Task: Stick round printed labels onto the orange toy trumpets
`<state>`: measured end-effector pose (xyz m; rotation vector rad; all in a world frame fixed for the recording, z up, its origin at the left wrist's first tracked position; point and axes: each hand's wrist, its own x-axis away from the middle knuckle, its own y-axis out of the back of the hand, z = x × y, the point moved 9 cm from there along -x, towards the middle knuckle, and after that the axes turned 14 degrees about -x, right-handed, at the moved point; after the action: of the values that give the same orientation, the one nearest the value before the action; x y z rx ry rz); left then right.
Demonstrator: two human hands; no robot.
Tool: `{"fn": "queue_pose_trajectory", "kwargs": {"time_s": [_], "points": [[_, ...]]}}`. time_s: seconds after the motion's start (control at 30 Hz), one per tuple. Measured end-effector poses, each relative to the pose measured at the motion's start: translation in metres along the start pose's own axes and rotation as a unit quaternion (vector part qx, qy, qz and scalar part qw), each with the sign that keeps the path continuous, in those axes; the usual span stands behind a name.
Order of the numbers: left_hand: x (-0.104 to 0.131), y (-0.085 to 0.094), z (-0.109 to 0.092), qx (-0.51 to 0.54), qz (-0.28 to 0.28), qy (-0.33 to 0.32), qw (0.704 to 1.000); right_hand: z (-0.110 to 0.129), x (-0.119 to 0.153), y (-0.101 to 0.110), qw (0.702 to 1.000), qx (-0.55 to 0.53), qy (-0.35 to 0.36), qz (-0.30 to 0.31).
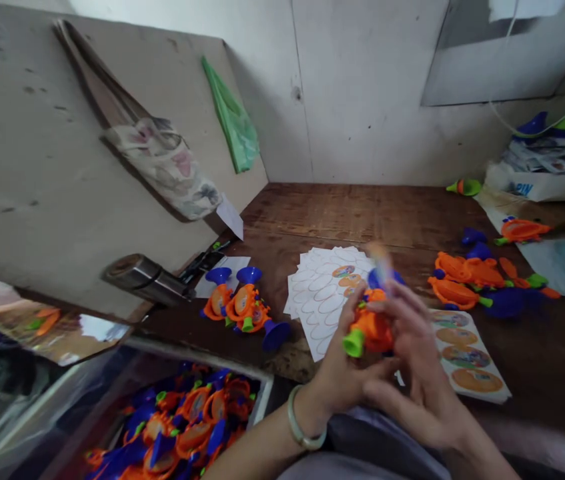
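My left hand [335, 370], with a pale bangle at its wrist, is closed around an orange toy trumpet [373, 328] with a green mouthpiece and a blue bell. Over the toy's right side, my right hand [419, 377] has its fingers bent. A motion-smeared orange and white oval sticker [379, 259] sticks up at its fingertips. Beside that hand lies a stack of sticker sheets [472, 357] with orange oval stickers. Behind the left hand, used backing sheets [319, 293] are fanned out, a few stickers left on the top one.
Several toy trumpets [242, 303] stand on the table at left; more toys and parts [477, 277] lie at right. A bin [187, 420] full of toys sits below left. A steel flask [147, 279] lies by the partition, where a cloth bag [167, 160] and green bag [235, 127] hang.
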<state>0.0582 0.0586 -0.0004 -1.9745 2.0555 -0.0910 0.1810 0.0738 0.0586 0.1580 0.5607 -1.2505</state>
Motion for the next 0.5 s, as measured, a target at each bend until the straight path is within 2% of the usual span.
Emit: {"fn": "queue_pose_trajectory", "kwargs": {"time_s": [0.03, 0.07, 0.1, 0.2, 0.3, 0.4, 0.5], "points": [[-0.001, 0.005, -0.001, -0.010, -0.011, 0.007, 1.000, 0.001, 0.004, -0.012, 0.998, -0.022, -0.011, 0.053], [-0.002, 0.011, -0.001, -0.017, -0.033, 0.012, 0.999, 0.004, 0.005, -0.019, 0.996, -0.046, -0.012, 0.079], [-0.003, 0.017, -0.001, -0.019, -0.056, 0.016, 0.998, 0.008, 0.004, -0.020, 0.995, -0.071, -0.007, 0.074], [-0.002, 0.025, 0.002, 0.020, -0.087, 0.018, 0.996, 0.007, -0.008, -0.003, 0.993, -0.107, -0.016, -0.040], [0.000, 0.022, 0.000, 0.048, -0.071, 0.000, 0.996, 0.003, -0.014, 0.010, 0.989, -0.072, -0.024, -0.130], [0.002, 0.017, -0.009, 0.055, -0.050, -0.029, 0.997, 0.001, -0.011, 0.012, 0.984, -0.054, -0.019, -0.169], [0.003, 0.017, -0.017, 0.042, -0.059, -0.047, 0.996, -0.001, -0.005, 0.008, 0.984, -0.047, -0.018, -0.172]]}}
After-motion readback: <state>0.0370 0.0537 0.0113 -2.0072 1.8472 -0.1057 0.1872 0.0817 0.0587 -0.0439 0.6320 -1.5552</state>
